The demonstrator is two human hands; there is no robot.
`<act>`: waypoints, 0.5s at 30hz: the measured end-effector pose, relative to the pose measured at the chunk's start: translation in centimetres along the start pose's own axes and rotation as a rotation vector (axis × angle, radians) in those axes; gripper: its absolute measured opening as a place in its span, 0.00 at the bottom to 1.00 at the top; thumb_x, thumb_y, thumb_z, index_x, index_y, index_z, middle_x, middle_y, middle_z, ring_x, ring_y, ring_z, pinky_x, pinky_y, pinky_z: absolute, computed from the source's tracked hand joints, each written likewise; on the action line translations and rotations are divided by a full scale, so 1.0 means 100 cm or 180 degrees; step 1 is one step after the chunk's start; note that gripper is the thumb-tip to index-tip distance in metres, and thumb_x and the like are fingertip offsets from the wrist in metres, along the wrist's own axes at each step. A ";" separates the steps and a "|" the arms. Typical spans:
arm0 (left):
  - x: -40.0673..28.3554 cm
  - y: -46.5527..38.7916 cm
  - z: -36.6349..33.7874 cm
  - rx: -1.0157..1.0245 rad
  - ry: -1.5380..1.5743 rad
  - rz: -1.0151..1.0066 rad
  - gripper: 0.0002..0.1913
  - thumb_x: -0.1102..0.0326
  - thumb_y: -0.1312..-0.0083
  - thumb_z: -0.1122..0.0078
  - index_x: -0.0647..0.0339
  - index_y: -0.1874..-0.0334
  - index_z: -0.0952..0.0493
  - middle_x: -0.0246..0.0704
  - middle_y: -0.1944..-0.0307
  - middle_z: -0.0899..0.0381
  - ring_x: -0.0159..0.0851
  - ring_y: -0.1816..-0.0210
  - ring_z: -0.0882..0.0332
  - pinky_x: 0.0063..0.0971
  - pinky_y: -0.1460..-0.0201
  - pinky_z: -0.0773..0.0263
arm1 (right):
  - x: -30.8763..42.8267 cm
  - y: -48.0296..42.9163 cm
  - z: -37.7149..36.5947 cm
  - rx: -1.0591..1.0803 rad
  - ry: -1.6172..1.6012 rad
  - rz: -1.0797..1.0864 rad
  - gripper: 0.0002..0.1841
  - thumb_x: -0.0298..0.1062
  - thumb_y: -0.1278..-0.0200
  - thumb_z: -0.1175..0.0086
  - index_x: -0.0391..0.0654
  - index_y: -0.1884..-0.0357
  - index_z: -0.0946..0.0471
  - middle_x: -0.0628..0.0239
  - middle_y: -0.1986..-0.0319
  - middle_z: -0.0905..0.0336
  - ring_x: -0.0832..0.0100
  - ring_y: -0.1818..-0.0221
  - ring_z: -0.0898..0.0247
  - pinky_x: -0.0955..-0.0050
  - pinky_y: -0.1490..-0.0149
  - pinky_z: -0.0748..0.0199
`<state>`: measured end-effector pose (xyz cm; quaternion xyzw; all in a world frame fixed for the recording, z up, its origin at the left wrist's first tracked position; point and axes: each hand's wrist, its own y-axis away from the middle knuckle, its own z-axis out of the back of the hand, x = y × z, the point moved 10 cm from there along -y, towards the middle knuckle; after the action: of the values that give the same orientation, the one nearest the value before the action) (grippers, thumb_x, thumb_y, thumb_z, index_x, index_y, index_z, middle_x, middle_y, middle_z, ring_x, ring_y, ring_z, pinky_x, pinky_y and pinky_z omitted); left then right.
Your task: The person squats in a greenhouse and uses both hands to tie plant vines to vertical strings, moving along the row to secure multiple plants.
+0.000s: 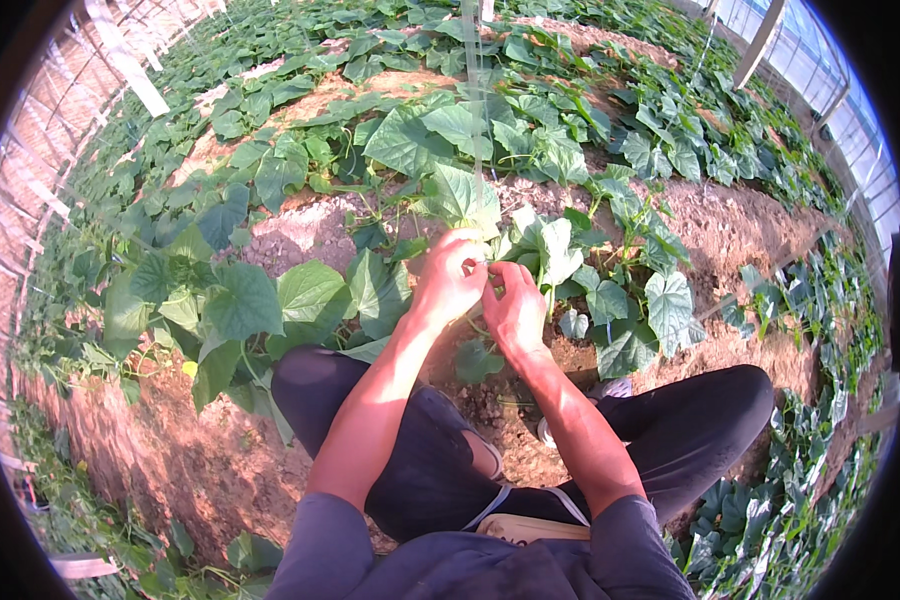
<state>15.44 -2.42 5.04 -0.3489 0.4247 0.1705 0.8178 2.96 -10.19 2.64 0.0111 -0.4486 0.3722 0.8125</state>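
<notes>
My left hand point(450, 276) and my right hand point(516, 301) meet fingertip to fingertip among cucumber vines, above the soil between my knees. A translucent strip of plastic twine point(474, 97) hangs from above and runs down to the pinched fingers of my left hand. The right thumb and fingers are bent close against the left fingertips; whatever lies between them is too small to make out. Behind the hands stands a broad sunlit leaf point(461, 196). Paler leaves point(559, 247) rise just right of the right hand.
Large cucumber leaves point(240, 300) crowd the left side, with a yellow flower point(190, 369) below them. Vine rows on soil ridges point(720, 217) continue ahead and to the right. White posts point(759, 43) stand near the greenhouse edge. A pale box-like object point(532, 527) rests at my lap.
</notes>
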 end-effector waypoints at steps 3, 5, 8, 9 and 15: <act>0.002 0.001 -0.004 0.0102 0.0034 -0.0051 0.04 0.79 0.37 0.35 0.68 0.61 0.15 0.48 0.39 0.17 0.44 0.50 0.12 0.30 0.51 0.15 | 0.003 0.000 0.001 -0.0187 0.0037 0.0274 0.12 0.37 0.29 0.38 0.45 0.49 0.16 0.51 0.55 0.14 0.45 0.58 0.15 0.49 0.52 0.18; -0.001 0.001 -0.002 0.0068 -0.0097 -0.0245 0.03 0.78 0.37 0.35 0.68 0.62 0.16 0.48 0.39 0.17 0.44 0.50 0.12 0.31 0.51 0.15 | 0.006 0.004 0.002 -0.0212 -0.0010 0.0325 0.12 0.37 0.28 0.39 0.45 0.48 0.16 0.50 0.57 0.13 0.44 0.58 0.15 0.50 0.52 0.18; 0.000 0.001 0.003 -0.0055 -0.0361 -0.0578 0.03 0.78 0.37 0.35 0.68 0.62 0.16 0.48 0.39 0.16 0.47 0.46 0.13 0.33 0.48 0.15 | 0.019 0.005 0.005 -0.0413 -0.0069 0.0505 0.09 0.37 0.28 0.40 0.45 0.53 0.15 0.53 0.62 0.13 0.44 0.63 0.15 0.49 0.56 0.18; -0.002 0.001 0.002 -0.0054 -0.0294 -0.0552 0.03 0.78 0.36 0.35 0.68 0.62 0.15 0.48 0.40 0.16 0.47 0.45 0.13 0.34 0.47 0.15 | 0.021 0.006 0.008 -0.0517 -0.0073 0.0563 0.08 0.37 0.28 0.40 0.45 0.56 0.15 0.54 0.64 0.13 0.44 0.65 0.15 0.49 0.58 0.18; -0.001 0.006 0.005 -0.0070 0.0193 -0.0073 0.07 0.78 0.34 0.38 0.70 0.57 0.14 0.48 0.40 0.15 0.48 0.44 0.14 0.34 0.46 0.16 | 0.029 0.014 0.014 -0.0498 0.0428 0.0656 0.10 0.36 0.39 0.36 0.45 0.73 0.25 0.58 0.74 0.19 0.49 0.76 0.21 0.52 0.69 0.23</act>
<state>15.29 -1.67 5.08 -0.3678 0.4433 0.1552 0.8026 1.96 -7.94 5.15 -0.1233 -0.4195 0.4175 0.7966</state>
